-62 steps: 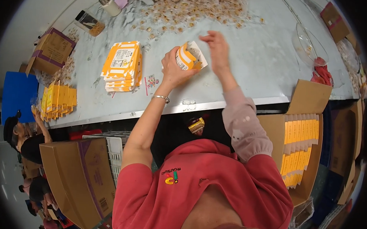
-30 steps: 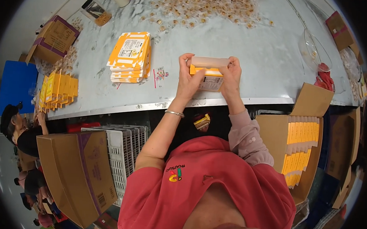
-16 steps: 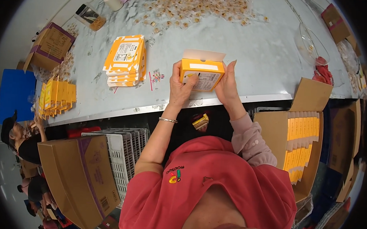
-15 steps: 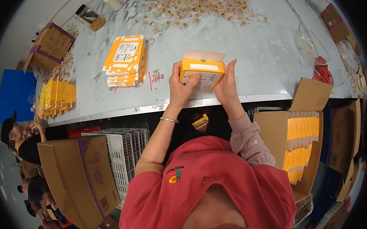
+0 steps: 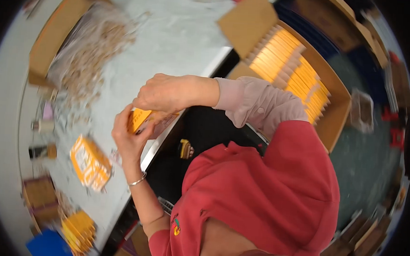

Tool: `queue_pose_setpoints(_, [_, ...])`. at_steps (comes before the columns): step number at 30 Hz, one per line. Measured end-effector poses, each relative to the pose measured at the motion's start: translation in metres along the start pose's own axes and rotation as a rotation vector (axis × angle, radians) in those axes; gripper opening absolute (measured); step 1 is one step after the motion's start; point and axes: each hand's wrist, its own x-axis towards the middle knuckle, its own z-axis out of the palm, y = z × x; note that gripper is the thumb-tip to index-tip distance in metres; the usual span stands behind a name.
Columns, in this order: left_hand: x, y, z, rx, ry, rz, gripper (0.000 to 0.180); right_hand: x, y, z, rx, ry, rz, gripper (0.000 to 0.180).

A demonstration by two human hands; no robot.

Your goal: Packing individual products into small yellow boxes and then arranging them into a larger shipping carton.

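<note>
A small yellow carton [image 5: 139, 120] is between my hands, tilted over the table's front edge and partly covered by them. My left hand [image 5: 127, 133] is wrapped round one side of it, thumb on the near side. Across the carton's top end lies my right hand [image 5: 159, 93], its fingers curled down against it. The end flap is hidden under this hand. On the table beyond my left hand is a blurred stack of flat yellow-and-white cartons [image 5: 91, 163].
An open cardboard box [image 5: 337, 118] filled with rows of yellow cartons stands to my right. Small wrapped pieces [image 5: 90, 68] spill from another box [image 5: 49, 45] on the table. More yellow cartons [image 5: 78, 232] and a blue bin [image 5: 48, 246] are at lower left.
The view has swung toward the right-hand box. My right hand has moved from the carton's side to over its top end, where a white flap stood raised. The carton has tilted.
</note>
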Motion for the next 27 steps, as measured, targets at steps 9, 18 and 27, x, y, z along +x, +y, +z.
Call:
queue_pose_setpoints(9, [0.027, -0.003, 0.027, -0.190, 0.025, -0.116, 0.025, -0.354, 0.147, 0.099, -0.058, 1.040, 1.077, 0.038])
queue_pose_setpoints(18, [0.032, 0.023, 0.076, -0.175, -0.259, -0.089, 0.020, -0.492, 0.263, 0.252, -0.063, 0.943, 1.707, 0.031])
queue_pose_setpoints(27, [-0.011, -0.054, 0.015, -0.141, -0.161, -0.433, 0.027, -0.527, 0.361, 0.325, -0.051, 0.710, 1.724, 0.040])
